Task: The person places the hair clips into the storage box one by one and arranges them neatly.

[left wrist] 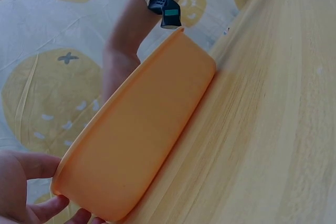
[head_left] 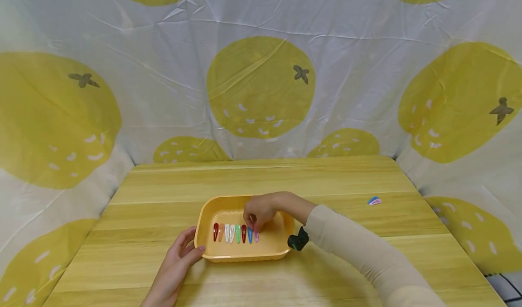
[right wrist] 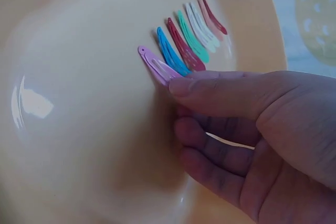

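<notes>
A row of coloured snap hair clips lies side by side in a shallow orange-yellow plastic tray (head_left: 244, 256). At the row's right end, my right hand (head_left: 261, 211) pinches a pink-purple hair clip (right wrist: 152, 64) between thumb and forefinger. Beside it is a blue hair clip (right wrist: 170, 51), then a dark red one (right wrist: 184, 48) and a green one (right wrist: 193, 40). White, orange and red clips continue the row leftward in the head view. My left hand (head_left: 179, 255) grips the tray's left rim, thumb on the near corner; the left wrist view shows its fingers at the tray's end.
On the wooden table (head_left: 346, 252), right of the tray, lie a blue and a pink hair clip (head_left: 374, 201) close together. A curtain (head_left: 261, 171) printed with yellow fruit hangs behind the table and along both sides. A dark device (head_left: 298, 239) sits at my right wrist.
</notes>
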`<act>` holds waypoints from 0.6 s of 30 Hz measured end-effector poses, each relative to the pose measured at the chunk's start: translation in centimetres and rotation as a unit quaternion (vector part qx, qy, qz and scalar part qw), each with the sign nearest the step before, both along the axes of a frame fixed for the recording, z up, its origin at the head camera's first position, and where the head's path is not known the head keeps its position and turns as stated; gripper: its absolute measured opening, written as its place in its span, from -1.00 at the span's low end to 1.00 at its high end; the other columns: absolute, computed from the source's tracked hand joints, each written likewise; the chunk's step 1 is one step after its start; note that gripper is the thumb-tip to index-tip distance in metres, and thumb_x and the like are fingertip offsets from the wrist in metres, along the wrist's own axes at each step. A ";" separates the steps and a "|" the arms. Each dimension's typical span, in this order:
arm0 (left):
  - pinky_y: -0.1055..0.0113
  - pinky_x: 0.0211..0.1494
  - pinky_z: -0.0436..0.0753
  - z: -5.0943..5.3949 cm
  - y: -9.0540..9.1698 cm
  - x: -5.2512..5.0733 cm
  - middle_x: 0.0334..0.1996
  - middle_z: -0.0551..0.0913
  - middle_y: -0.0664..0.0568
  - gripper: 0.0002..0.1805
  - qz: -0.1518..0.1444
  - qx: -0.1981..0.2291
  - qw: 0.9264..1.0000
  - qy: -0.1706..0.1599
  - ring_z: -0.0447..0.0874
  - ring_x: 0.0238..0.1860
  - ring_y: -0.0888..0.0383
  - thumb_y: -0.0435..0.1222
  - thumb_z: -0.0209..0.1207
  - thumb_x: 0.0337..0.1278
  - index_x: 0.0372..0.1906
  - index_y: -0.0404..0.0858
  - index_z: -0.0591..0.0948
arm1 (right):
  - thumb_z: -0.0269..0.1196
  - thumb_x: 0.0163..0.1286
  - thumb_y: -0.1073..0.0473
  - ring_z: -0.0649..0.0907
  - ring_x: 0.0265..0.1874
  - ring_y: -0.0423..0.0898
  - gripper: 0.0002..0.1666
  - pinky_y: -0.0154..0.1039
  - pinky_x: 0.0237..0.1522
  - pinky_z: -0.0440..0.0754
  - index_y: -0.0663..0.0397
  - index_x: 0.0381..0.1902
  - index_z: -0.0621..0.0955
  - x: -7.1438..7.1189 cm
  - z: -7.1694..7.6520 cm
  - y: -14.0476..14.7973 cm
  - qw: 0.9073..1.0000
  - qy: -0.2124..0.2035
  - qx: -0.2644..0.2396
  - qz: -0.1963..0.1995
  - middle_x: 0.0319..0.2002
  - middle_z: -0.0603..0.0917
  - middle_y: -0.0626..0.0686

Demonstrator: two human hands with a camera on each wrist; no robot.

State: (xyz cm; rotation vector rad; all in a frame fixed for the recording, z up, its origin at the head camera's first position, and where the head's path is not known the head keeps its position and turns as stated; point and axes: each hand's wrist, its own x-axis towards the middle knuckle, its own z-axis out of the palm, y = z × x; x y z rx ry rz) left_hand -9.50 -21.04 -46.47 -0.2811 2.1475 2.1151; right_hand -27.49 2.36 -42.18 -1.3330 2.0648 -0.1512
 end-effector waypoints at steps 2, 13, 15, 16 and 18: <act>0.40 0.12 0.56 0.0 0.0 0.0 0.50 0.26 -0.23 -0.33 0.000 -0.001 1.000 0.000 0.31 0.42 -0.19 -0.39 0.22 0.41 0.52 -0.32 0.26 | 0.46 0.35 0.26 0.51 -0.38 -0.25 -0.85 -0.43 -0.28 0.47 0.01 -0.40 0.69 0.1 -0.1 0.0 1.000 0.004 0.001 -0.009 -0.44 0.60 -0.19; 0.40 0.12 0.56 0.1 0.0 0.0 0.50 0.26 -0.23 -0.32 0.002 0.001 1.000 -0.003 0.31 0.41 -0.19 -0.40 0.23 0.40 0.52 -0.32 0.26 | 0.49 0.31 0.24 0.48 -0.46 -0.26 -0.76 -0.44 -0.40 0.42 -0.06 -0.43 0.61 0.3 -0.5 0.2 0.999 0.020 0.000 -0.039 -0.46 0.56 -0.19; 0.40 0.12 0.56 0.1 0.0 0.0 0.50 0.26 -0.23 -0.32 0.002 0.001 1.000 -0.002 0.31 0.41 -0.19 -0.40 0.23 0.40 0.52 -0.31 0.26 | 0.49 0.30 0.24 0.47 -0.47 -0.27 -0.76 -0.44 -0.41 0.41 -0.06 -0.44 0.61 0.3 -0.6 0.2 0.999 0.020 0.000 -0.041 -0.47 0.55 -0.19; 0.40 0.12 0.56 0.1 0.0 0.0 0.50 0.26 -0.23 -0.32 0.002 0.001 1.000 -0.001 0.31 0.41 -0.19 -0.40 0.23 0.40 0.52 -0.32 0.26 | 0.49 0.29 0.24 0.47 -0.48 -0.27 -0.75 -0.44 -0.41 0.41 -0.07 -0.44 0.60 0.3 -0.6 0.2 0.999 0.020 0.001 -0.041 -0.47 0.55 -0.19; 0.40 0.12 0.56 0.0 0.0 0.0 0.50 0.27 -0.23 -0.33 0.000 0.000 1.000 -0.001 0.32 0.41 -0.19 -0.39 0.23 0.40 0.52 -0.31 0.27 | 0.50 0.29 0.24 0.47 -0.47 -0.27 -0.75 -0.44 -0.41 0.41 -0.06 -0.44 0.60 0.3 -0.6 0.2 0.999 0.022 0.002 -0.042 -0.48 0.54 -0.18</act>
